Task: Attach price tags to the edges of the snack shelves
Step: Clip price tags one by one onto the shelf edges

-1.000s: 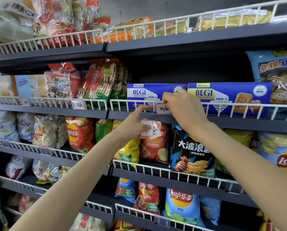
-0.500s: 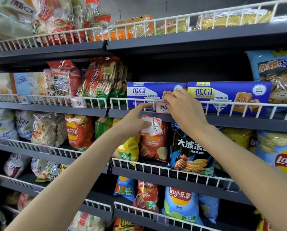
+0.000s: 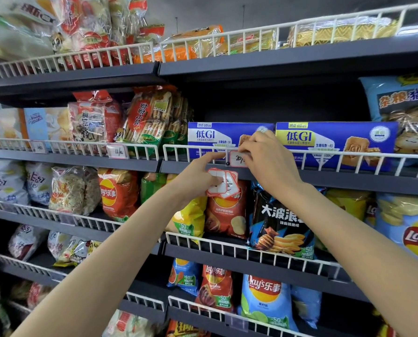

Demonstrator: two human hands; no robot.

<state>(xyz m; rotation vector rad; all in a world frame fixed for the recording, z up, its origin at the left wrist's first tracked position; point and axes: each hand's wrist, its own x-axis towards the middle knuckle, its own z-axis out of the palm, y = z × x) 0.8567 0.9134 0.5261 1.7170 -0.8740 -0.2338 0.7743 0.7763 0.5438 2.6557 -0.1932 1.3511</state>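
Observation:
A white price tag with handwritten numbers sits on the white wire rail of the second shelf, in front of a blue biscuit box. My right hand pinches the tag's top right edge against the rail. My left hand grips a small stack of red-bordered blank tags in its curled fingers while its index finger stretches up to the rail just left of the tag. Two tags hang on the same rail further left.
Dark shelves with white wire fronts hold snack bags: crackers, red Lay's chips, a black chip bag, a second blue box. A clear tag holder sits on the bottom rail.
Both hands have stayed at the tag on the rail. My left index finger has slid slightly closer to the tag, and the view has shifted a little.

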